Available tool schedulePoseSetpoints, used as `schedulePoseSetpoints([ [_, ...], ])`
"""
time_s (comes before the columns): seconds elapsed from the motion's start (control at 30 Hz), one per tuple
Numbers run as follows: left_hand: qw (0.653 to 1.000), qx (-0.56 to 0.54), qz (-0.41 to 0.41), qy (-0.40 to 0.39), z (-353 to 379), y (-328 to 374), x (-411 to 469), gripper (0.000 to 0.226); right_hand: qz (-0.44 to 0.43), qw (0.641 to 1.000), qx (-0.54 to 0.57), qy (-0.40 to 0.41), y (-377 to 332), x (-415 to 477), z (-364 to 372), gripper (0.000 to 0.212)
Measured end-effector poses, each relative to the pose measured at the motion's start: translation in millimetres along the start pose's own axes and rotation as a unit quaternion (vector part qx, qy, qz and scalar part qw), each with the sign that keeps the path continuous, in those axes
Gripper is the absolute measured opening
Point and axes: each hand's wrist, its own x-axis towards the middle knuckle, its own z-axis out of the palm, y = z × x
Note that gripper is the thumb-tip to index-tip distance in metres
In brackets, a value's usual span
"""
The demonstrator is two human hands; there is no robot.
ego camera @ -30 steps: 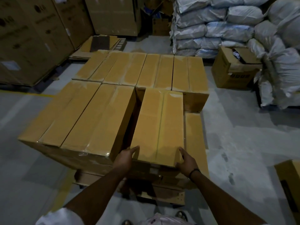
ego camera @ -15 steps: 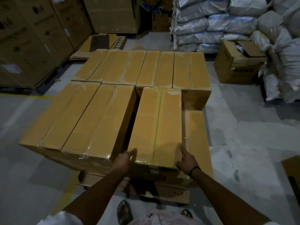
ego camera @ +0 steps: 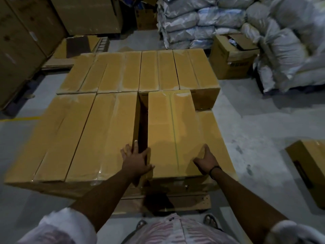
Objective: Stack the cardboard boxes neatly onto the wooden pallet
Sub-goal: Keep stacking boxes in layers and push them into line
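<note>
A long taped cardboard box [ego camera: 172, 131] lies on the top layer of the stack, a dark gap between it and the neighbouring box [ego camera: 112, 136] to its left. My left hand [ego camera: 136, 159] lies flat across that gap, fingers on the neighbour's top and thumb on the long box's near left corner. My right hand [ego camera: 206, 160] grips the long box's near right edge. A lower box [ego camera: 216, 138] shows to its right. The wooden pallet [ego camera: 190, 202] peeks out under the stack in front of me.
More boxes [ego camera: 151, 71] fill the back row. A loose box [ego camera: 309, 166] lies on the floor at right. An open carton [ego camera: 230, 57] and stacked white sacks [ego camera: 202, 20] stand behind. Tall cartons [ego camera: 21, 43] line the left. Grey floor [ego camera: 260, 131] spreads right.
The long box has slid forward and straightened beside its neighbour. My left hand has moved up from the box's front corner onto the tops across the gap. I have stepped closer.
</note>
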Motion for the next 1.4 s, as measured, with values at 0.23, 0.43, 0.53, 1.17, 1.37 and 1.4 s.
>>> schedulePoseSetpoints([
  [0.23,0.999,-0.028,-0.001,-0.035,9.2,-12.5,8.1,0.102,0.074,0.993,0.091,0.027,-10.3,18.3,0.9,0.087],
  [0.43,0.998,-0.019,0.014,-0.051,7.3,-25.1,6.0,0.096,0.08,0.995,0.058,-0.018,-9.4,21.3,8.4,0.087],
  [0.53,0.998,-0.036,0.013,-0.048,7.1,-33.4,1.2,0.096,0.043,0.997,0.039,-0.041,-14.5,16.9,9.4,0.085],
  [1.17,0.991,-0.098,-0.005,-0.089,-2.4,-44.4,-2.7,0.121,0.011,0.99,-0.069,-0.123,-26.3,33.8,27.6,0.093],
  [1.37,0.988,-0.075,0.024,-0.129,-7.3,-51.5,2.1,0.135,-0.066,0.972,-0.217,-0.064,-32.8,16.4,27.5,0.081],
  [1.4,0.987,-0.072,0.029,-0.143,-9.2,-51.8,2.4,0.14,-0.095,0.958,-0.266,-0.047,-31.6,13.1,25.6,0.075],
])
